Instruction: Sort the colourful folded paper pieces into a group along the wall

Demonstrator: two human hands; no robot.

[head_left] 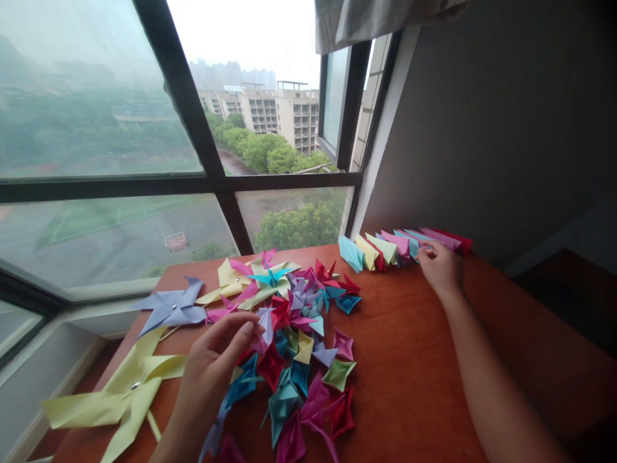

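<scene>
Your right hand (441,267), fingers bent, reached the folded-paper row (383,249) by the worktop's (395,360) far right corner, your left hand (214,354) hung over the origami pile (303,347) (whether either gripped paper, I couldn't tell)

An upper-floor room, lived-in by its look; it may be a home or a dormitory, though the dark right side hides too much to say. A reddish-brown worktop (405,360) stands beside a large dark-framed window (219,186), with a curtain (357,22) above and a plain wall (482,128). Below outside lie treetops (265,151), a sports field (103,215) and multi-storey buildings (296,119).
</scene>
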